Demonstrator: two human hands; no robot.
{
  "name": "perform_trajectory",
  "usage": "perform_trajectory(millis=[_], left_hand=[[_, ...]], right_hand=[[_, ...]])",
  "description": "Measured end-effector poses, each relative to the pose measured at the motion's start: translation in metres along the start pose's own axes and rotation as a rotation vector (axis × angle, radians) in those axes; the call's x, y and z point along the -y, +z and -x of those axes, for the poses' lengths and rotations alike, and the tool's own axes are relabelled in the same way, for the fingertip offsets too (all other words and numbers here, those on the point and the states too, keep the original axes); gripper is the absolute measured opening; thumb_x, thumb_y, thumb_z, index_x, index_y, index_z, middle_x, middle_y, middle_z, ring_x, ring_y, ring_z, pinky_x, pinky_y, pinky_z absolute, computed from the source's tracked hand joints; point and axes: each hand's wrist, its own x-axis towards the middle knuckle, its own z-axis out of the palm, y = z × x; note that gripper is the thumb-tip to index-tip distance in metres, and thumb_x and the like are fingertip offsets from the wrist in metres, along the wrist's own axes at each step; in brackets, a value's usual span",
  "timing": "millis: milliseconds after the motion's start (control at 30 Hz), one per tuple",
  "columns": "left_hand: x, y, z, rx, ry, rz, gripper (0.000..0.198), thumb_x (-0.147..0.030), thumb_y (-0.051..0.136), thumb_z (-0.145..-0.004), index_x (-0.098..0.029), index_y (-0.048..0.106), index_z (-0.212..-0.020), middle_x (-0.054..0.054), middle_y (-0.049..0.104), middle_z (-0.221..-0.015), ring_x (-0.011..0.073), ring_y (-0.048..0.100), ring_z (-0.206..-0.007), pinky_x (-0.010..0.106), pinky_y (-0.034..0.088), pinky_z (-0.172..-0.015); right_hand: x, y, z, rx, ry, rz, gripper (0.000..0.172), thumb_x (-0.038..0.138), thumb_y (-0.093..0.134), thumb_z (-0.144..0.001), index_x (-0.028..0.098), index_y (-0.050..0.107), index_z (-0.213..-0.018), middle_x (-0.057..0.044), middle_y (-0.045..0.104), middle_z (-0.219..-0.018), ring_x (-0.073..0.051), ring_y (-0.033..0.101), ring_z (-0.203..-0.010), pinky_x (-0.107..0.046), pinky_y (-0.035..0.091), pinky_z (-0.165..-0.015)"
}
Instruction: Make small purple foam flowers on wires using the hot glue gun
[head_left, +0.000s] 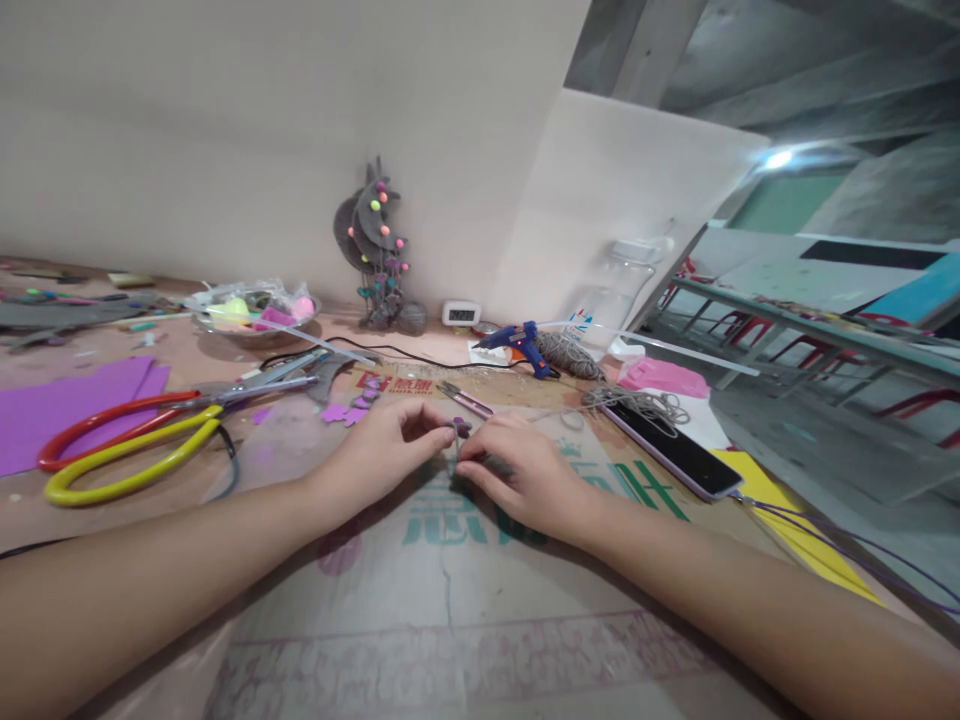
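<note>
Because the small purple piece is so slight, we judge that a loose pinch could let it slip, and a sharp tug on the thin grey strand on its near side could pull it askew. Loose yarn farther right could snag if our right hand swings that way. The piece sits between our hands, at the tips of our left hand, whose thumb and forefinger pinch it; our right fingers curl just beside it, and whether they grip the strand we cannot tell.
</note>
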Motion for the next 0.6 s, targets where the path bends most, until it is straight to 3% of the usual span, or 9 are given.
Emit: perform_trajectory(millis=[167, 267, 467, 533, 600], left_hand=[[0.001, 0.0, 0.0, 0.008, -0.012, 0.022, 0.012, -0.027, 0.055, -0.079, -0.016, 0.058, -0.077, 0.0, 0.062, -0.072, 0.0124, 0.056, -0.066, 0.023, 0.042, -0.061], [0.0, 0.001, 0.001, 0.003, -0.028, 0.037, 0.015, -0.031, 0.055, -0.08, -0.016, 0.057, -0.077, 0.0, 0.061, -0.071, 0.0125, 0.055, -0.065, 0.022, 0.042, -0.059], [0.004, 0.001, 0.001, 0.025, -0.003, 0.068, 0.015, -0.03, 0.051, -0.083, -0.017, 0.057, -0.079, -0.001, 0.058, -0.071, 0.0115, 0.055, -0.065, 0.021, 0.041, -0.059], [0.006, 0.001, 0.0, 0.022, 0.014, 0.066, 0.015, -0.03, 0.051, -0.083, -0.017, 0.057, -0.079, -0.001, 0.058, -0.071, 0.0118, 0.055, -0.066, 0.021, 0.041, -0.06], [0.007, 0.002, 0.0, 0.018, 0.009, 0.058, 0.015, -0.031, 0.051, -0.082, -0.017, 0.057, -0.079, -0.001, 0.058, -0.071, 0.0121, 0.055, -0.066, 0.021, 0.04, -0.059]], right_hand=[[-0.003, -0.002, 0.0, 0.048, -0.071, 0.073, 0.018, 0.03, 0.049, -0.09, 0.018, 0.059, -0.082, -0.004, 0.063, -0.077, -0.016, 0.052, -0.077, -0.032, 0.038, -0.077], [-0.01, -0.007, -0.001, 0.0, -0.047, 0.113, 0.022, 0.034, 0.048, -0.09, 0.017, 0.057, -0.081, -0.005, 0.061, -0.082, -0.017, 0.052, -0.08, -0.033, 0.038, -0.078], [-0.057, -0.024, -0.007, -0.349, 0.284, 0.052, 0.011, 0.028, 0.048, -0.087, 0.019, 0.051, -0.082, -0.003, 0.057, -0.079, -0.017, 0.053, -0.076, -0.031, 0.043, -0.072], [-0.081, -0.027, -0.006, -0.38, 0.367, 0.053, 0.011, 0.027, 0.052, -0.083, 0.018, 0.054, -0.089, -0.005, 0.059, -0.087, -0.018, 0.055, -0.081, -0.033, 0.045, -0.077], [-0.104, -0.027, -0.004, -0.377, 0.467, 0.05, 0.023, 0.028, 0.055, -0.08, 0.017, 0.056, -0.099, -0.008, 0.06, -0.098, -0.02, 0.056, -0.089, -0.037, 0.045, -0.084]])
